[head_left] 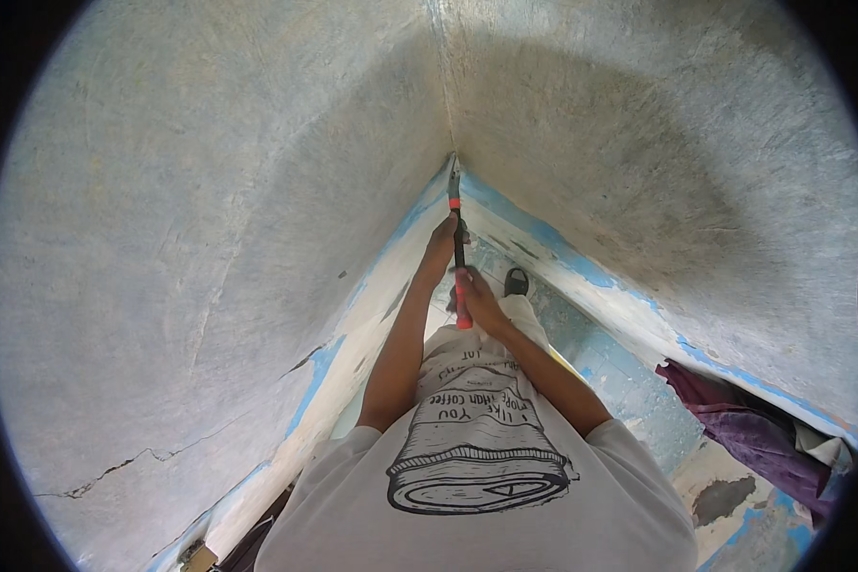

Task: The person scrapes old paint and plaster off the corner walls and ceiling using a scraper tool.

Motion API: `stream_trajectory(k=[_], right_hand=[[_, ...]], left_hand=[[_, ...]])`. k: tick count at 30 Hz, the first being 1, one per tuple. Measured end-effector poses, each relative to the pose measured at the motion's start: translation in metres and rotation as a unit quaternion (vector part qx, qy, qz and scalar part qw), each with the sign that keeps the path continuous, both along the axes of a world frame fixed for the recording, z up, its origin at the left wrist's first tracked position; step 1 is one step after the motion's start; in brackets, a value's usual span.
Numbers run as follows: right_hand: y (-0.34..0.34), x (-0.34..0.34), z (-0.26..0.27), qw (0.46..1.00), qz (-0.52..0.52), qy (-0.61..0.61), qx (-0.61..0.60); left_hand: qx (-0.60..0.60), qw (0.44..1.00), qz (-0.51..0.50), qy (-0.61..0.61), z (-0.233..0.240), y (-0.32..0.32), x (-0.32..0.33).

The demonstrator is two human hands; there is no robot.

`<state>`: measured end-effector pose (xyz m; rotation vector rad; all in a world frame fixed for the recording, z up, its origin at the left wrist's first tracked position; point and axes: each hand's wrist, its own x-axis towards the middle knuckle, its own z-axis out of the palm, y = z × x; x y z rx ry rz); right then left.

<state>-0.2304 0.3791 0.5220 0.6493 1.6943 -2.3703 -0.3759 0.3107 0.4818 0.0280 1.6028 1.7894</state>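
Observation:
Both hands hold one long tool with a black and red handle (460,247) and a dark metal head (454,182). My left hand (441,247) grips the black shaft below the upper red band. Nearer my body, my right hand (480,294) is closed around the handle's red lower part. The tool's head lies at the corner where two plastered walls meet, close to peeling blue and white paint (477,191). Its tip is too small to tell whether it touches the wall.
Grey walls rise on the left (186,214) and right (579,143). A crack (114,468) runs across the left wall. Purple cloth (751,436) lies at the lower right. A foot in a black sandal (516,282) stands on the worn blue floor (600,357).

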Motion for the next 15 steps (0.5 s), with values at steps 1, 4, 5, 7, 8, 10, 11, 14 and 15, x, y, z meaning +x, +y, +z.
stream_trajectory(k=[1,4,5,7,8,10,11,14,15], right_hand=[[0.001,-0.007,-0.001,0.999,-0.047,0.003,-0.026],[0.014,-0.028,-0.007,0.999,-0.039,0.017,0.002],[0.017,-0.03,-0.007,0.999,-0.032,0.033,-0.001],[0.015,-0.028,-0.013,0.999,-0.014,0.029,0.012],[0.009,-0.028,-0.023,0.998,-0.011,0.051,0.03],[0.003,-0.03,-0.006,0.999,0.03,0.032,0.017],[0.001,-0.034,-0.011,0.998,0.043,0.031,0.02],[0.0,-0.064,-0.014,0.998,0.056,0.023,-0.001],[0.006,-0.074,-0.016,0.998,0.033,0.007,-0.05]], left_hand=[[-0.064,0.994,-0.066,0.064,0.001,-0.008,0.001],[-0.09,0.988,-0.048,0.115,0.015,-0.027,0.028],[-0.088,0.989,-0.046,0.112,0.025,-0.035,0.039],[-0.119,0.985,-0.105,0.062,0.057,-0.051,0.066],[-0.117,0.987,-0.094,0.059,0.06,-0.061,0.082],[-0.161,0.985,-0.059,0.009,0.058,-0.079,0.108],[-0.157,0.986,-0.047,0.005,0.056,-0.086,0.117],[-0.203,0.963,0.084,0.153,0.036,-0.096,0.138],[-0.214,0.964,0.085,0.129,0.052,-0.091,0.135]])
